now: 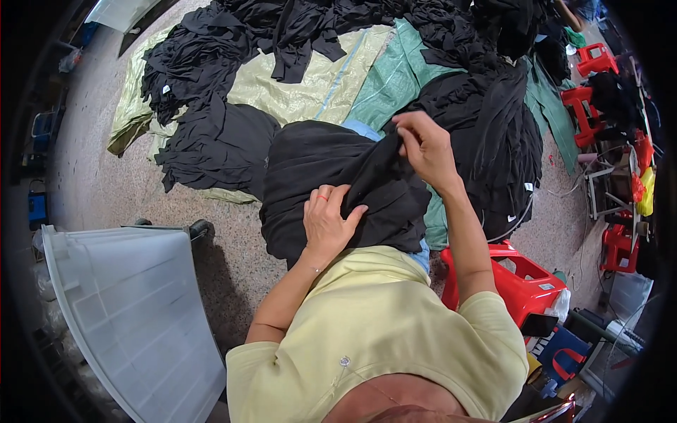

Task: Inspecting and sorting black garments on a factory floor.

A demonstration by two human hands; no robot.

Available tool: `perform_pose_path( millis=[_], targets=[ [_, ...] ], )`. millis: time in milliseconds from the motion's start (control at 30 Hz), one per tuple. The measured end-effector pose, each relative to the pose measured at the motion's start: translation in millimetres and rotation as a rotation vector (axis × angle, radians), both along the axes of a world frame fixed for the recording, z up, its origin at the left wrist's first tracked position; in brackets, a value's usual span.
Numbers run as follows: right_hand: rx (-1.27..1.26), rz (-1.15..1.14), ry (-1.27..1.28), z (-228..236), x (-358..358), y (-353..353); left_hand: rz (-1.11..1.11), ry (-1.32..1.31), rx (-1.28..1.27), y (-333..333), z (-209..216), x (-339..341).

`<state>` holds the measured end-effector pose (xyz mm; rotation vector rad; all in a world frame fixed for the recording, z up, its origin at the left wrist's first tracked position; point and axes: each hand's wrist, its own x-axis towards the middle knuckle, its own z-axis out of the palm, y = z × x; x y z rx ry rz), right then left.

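Observation:
A stack of black fabric garments (310,158) lies across my lap. My left hand (326,216) rests on it with the fingers partly spread, a ring on one finger, pressing the cloth. My right hand (425,146) is raised at the stack's far right, its thumb and fingers pinched on a bunched black garment (377,168) that is lifted into a fold. Between my two hands the lifted cloth slants up to the right. The exact shape of the garment is hidden in its folds.
Heaps of black garments (204,56) lie ahead on yellow sheeting (282,88) and green sheeting (391,70). Another black pile (486,141) stands at my right. A white plastic bin (134,310) is close on my left, a red stool (511,278) on my right.

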<state>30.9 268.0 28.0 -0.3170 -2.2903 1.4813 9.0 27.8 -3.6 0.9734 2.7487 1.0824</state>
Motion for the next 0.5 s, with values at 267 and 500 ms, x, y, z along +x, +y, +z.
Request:
perform_pose_path(
  millis=[267,500],
  targets=[
    [0.13,-0.214,0.124,-20,-38,-21,0.049,-0.801,0.424,0,-21,-43],
    [0.476,0.15,-0.024,-15,30,-73,0.034,-1.1,0.552,-4,-26,-52]
  ],
)
